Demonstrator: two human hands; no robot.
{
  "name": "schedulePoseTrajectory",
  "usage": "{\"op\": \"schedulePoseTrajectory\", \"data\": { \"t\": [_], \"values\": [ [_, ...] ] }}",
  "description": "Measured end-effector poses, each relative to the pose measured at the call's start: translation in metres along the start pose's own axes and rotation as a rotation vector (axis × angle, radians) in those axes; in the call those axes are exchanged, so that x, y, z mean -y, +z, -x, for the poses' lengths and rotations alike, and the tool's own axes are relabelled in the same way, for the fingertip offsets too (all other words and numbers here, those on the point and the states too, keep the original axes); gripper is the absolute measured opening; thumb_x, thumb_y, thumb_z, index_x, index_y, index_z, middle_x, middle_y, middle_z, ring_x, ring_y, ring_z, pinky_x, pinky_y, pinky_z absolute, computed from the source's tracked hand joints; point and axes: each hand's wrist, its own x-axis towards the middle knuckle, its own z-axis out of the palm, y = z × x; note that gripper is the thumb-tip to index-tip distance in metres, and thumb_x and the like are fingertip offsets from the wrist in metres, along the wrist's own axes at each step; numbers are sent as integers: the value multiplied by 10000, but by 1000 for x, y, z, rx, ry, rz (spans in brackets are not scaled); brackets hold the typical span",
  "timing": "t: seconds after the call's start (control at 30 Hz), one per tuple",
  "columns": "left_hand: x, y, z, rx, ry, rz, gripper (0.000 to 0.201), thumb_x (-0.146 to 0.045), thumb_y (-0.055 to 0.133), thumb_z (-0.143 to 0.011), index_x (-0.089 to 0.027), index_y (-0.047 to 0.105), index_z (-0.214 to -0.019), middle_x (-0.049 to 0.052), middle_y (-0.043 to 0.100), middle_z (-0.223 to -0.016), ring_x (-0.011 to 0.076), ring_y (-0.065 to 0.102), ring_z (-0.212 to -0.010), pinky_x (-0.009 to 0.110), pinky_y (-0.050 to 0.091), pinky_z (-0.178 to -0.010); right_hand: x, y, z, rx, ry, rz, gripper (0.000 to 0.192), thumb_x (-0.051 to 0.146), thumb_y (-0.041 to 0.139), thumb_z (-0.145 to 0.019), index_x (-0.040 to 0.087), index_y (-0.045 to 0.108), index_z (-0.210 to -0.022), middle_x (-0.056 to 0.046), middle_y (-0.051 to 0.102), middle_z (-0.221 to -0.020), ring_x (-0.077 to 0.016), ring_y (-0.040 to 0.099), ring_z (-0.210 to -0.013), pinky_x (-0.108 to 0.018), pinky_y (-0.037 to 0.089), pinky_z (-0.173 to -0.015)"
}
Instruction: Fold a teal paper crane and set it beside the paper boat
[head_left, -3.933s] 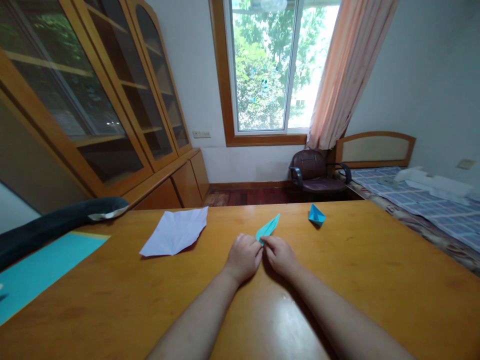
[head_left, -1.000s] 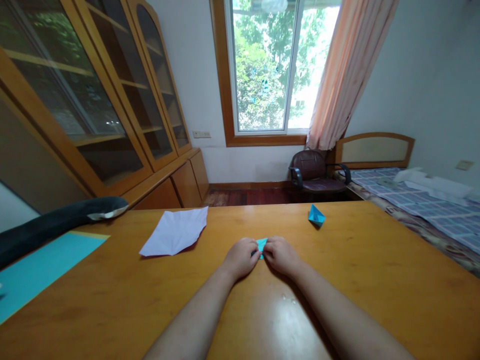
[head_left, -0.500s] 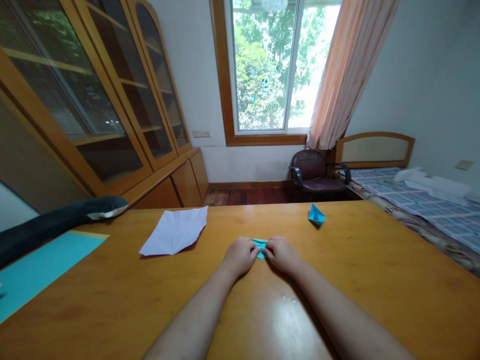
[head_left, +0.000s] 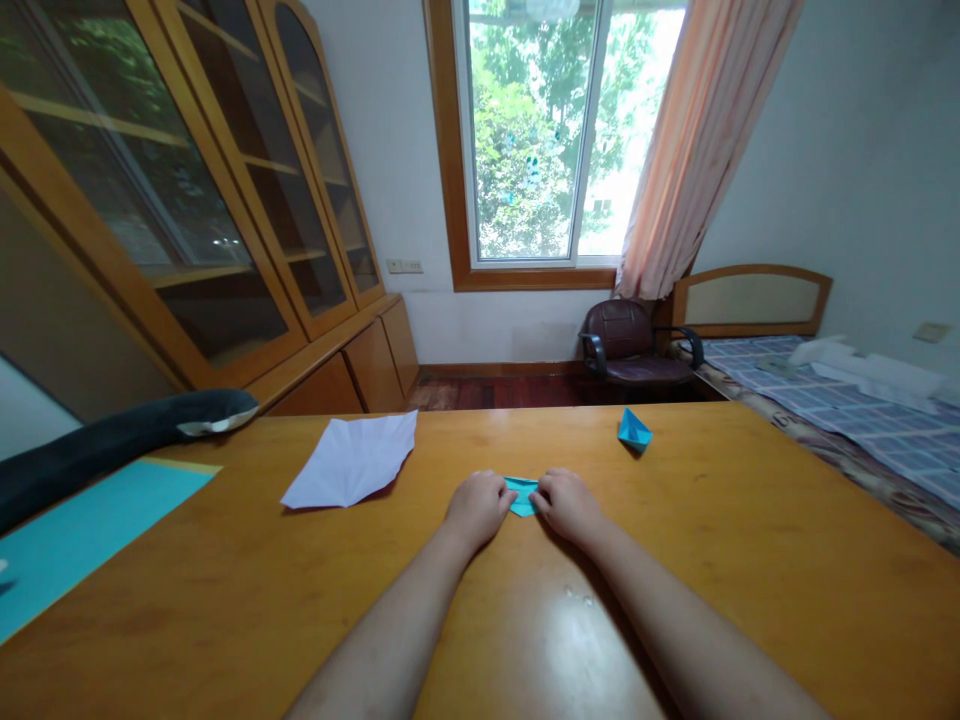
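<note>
The left hand [head_left: 478, 508] and right hand [head_left: 571, 505] rest on the table [head_left: 750, 560], each grip pinching one end of the small folded blue paper [head_left: 522, 496] between them, which judging by the curled fingers pins it flat against the wood. A creased white sheet [head_left: 352, 460] lies well apart to the left, a blue paper boat [head_left: 634, 430] farther back on the right and a large blue sheet [head_left: 82, 535] at the left edge; nothing crowds the hands.

Wooden table [head_left: 712, 560]: white sheet [head_left: 351, 461], teal sheet [head_left: 82, 540], paper boat [head_left: 633, 431], folded teal paper [head_left: 522, 496].
</note>
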Motion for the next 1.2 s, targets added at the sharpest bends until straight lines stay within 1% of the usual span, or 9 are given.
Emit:
{"op": "schedulePoseTrajectory", "data": {
  "t": [0.33, 0.7, 0.87, 1.0, 1.1, 1.2],
  "values": [
    [0, 5, -1, -7, 0, -30, 238, -360, 493, -878, -192, 647, -805, 74, 658, -880, 212, 576, -852, 304, 386, -728, 3, -2, 1, -16, 10, 5, 161, 278, 562, -848, 169, 654, -773, -61, 654, -826, -164, 552, -770, -259, 327, -676],
    [-4, 1, 5, -25, 115, 6, 189, -246, 471, -869, -198, 654, -866, 73, 664, -894, 212, 574, -856, 305, 404, -736, 6, -5, 3, -22, -11, 14, 165, 205, 510, -857, 172, 651, -778, -66, 665, -831, -167, 570, -770, -264, 324, -663],
    [-4, 0, 5, -23, 113, 39, 200, -242, 483, -866, -213, 679, -884, 63, 665, -898, 209, 574, -866, 301, 410, -760, 5, -3, 3, -30, -68, -14, 181, 152, 493, -839, 175, 664, -782, -56, 662, -810, -160, 562, -758, -255, 320, -657],
    [-3, 0, 4, -9, 148, 67, 215, -226, 505, -853, -250, 716, -881, 43, 657, -881, 197, 571, -875, 286, 406, -771, 3, 0, 4, -47, -150, -43, 220, 110, 487, -813, 185, 692, -788, -46, 657, -781, -157, 555, -742, -252, 324, -659],
    [-3, 0, 4, 5, 171, 68, 234, -219, 508, -852, -263, 737, -847, 36, 649, -856, 191, 570, -850, 279, 400, -741, 2, 0, 5, -50, -211, -56, 247, 126, 494, -817, 214, 725, -820, -42, 656, -775, -161, 556, -734, -255, 329, -662],
    [-4, 0, 4, 8, 175, 79, 250, -212, 508, -852, -281, 746, -887, 34, 648, -853, 190, 569, -841, 279, 399, -732, 4, -2, 6, -26, -246, -53, 274, 160, 499, -836, 261, 748, -886, -40, 656, -779, -164, 563, -738, -257, 338, -672]
  ]
}}
